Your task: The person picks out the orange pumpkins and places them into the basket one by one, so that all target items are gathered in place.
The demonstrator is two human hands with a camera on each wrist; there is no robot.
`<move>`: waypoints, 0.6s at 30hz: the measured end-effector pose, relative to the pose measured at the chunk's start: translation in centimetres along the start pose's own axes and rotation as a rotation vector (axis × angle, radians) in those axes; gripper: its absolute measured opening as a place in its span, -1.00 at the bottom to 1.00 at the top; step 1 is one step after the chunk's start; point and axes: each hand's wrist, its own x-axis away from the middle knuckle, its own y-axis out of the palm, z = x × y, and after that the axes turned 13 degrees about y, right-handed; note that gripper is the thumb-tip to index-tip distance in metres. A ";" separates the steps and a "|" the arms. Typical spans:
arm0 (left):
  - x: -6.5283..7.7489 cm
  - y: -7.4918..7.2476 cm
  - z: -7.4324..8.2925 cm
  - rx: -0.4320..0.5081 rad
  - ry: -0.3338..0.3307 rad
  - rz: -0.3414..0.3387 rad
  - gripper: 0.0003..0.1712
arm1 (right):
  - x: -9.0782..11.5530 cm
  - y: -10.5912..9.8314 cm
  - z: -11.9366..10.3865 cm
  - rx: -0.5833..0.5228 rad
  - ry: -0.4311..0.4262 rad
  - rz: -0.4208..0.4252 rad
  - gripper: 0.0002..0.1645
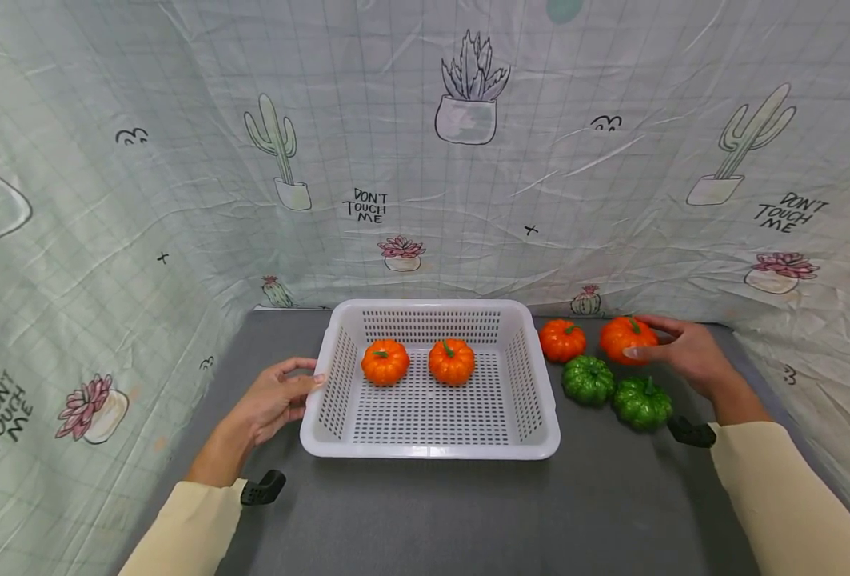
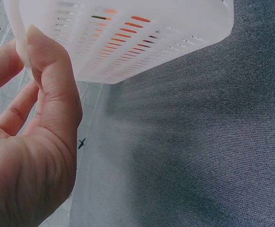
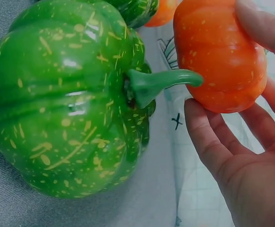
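Pumpkin [image 1: 624, 342], glossy orange, is gripped by the right hand [image 1: 689, 358] near the far right corner of the tabletop [image 1: 468, 520], just beyond two green pumpkins [image 1: 642, 405], while the left hand [image 1: 273, 402] pinches a white perforated basket [image 1: 428, 450] holding two orange pumpkins [image 1: 385, 363].

Creased cactus-print sheet [image 1: 460, 192], perhaps plastic, dark gray tabletop [image 1: 425, 516]

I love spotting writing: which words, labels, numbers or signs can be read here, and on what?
"DON'T TOUCH ME": three times on the patterned sheet.
"CH ME": sheet, left wrist view, cut off at the edge.
"x": small marks on the sheet.
Basket and pumpkins: no writing visible.
Black wrist gadgets: any marking too small to read.
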 end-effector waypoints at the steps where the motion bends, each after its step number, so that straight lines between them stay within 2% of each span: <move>1: 0.0 0.0 0.0 0.001 0.001 -0.002 -0.39 | 0.1 0.0 -0.1 0.003 -0.003 -0.002 0.13; 18: 0.0 0.0 0.0 -0.001 0.005 -0.004 -0.43 | 1.9 0.3 -1.4 0.042 -0.038 -0.003 0.08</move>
